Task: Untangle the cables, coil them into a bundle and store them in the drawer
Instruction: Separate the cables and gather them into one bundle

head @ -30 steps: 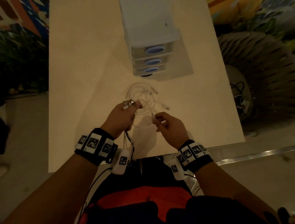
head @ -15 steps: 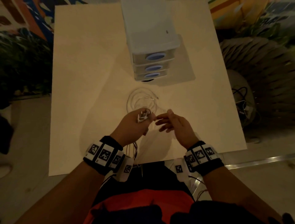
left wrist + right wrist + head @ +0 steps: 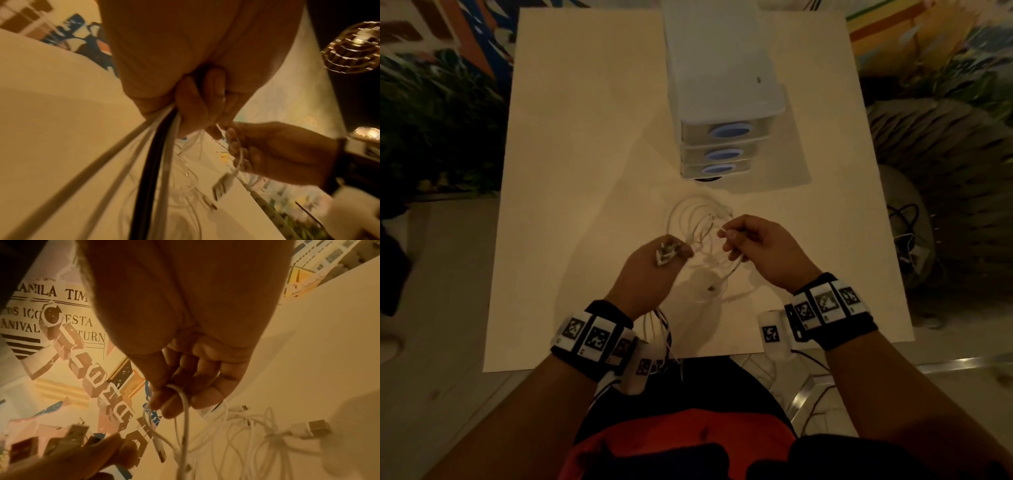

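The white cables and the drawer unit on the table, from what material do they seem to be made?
White cables: likely soft plastic or rubber sheathing, smooth and matte, since they bend into loose loops; the plug tip looks like dull metal. Drawer unit: probably hard plastic, its white top smooth, its drawer fronts greyish, perhaps translucent, with blue oval handles.

Dim, warm light; soft shadows, motion blur in wrist views, wide-angle bending at edges.

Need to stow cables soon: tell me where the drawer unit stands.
In the head view, the drawer unit stands on the table, beyond the cables and both hands.
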The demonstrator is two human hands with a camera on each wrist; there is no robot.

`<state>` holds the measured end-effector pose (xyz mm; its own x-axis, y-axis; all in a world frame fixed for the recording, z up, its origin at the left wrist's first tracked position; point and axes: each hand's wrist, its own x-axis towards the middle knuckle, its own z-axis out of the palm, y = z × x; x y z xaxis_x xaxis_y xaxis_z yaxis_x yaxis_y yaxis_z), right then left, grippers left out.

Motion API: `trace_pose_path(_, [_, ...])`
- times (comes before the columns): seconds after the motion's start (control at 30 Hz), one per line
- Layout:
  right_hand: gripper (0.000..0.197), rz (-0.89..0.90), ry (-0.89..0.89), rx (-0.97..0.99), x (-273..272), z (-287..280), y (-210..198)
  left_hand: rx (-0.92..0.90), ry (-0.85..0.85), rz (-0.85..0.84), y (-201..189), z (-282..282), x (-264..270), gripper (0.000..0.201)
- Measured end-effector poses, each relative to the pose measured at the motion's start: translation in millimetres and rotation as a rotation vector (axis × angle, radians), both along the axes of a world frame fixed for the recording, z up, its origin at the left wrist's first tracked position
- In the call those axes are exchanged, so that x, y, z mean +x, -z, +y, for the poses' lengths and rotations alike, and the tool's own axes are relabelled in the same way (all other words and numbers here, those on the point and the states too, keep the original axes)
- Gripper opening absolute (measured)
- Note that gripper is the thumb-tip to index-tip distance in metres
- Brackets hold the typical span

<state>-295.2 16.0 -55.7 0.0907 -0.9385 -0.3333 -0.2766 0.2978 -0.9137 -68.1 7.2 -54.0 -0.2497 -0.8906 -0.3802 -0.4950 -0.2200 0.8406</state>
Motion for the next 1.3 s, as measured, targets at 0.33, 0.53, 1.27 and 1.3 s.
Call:
trace_pose_path(0.33, [0.019,-0.053,-0.027,-0.093,0.3,9.8,8.8,0.153,-0.033,0.223,-4.3,-24.3,-7.7,0.019])
trace_pose_path(0.53, [0.014,0.036,-0.054,-0.080,-0.5,6.8,6.2,0.121,0.051,0.249,-14.4,-20.3,-15.0,0.017])
trace_pose_path(1.27, [0.014,0.106,-0.015,-0.174,27.5,11.8,9.9,0.068,-0.057,0.268,-18.4,-22.7,-7.2,0.016])
trace_pose_path(1.3, [0.014,0.101,-0.014,-0.170,28.1,12.0,8.7,0.054,-0.040,0.255,-18.8,-22.2,-6.3,0.015])
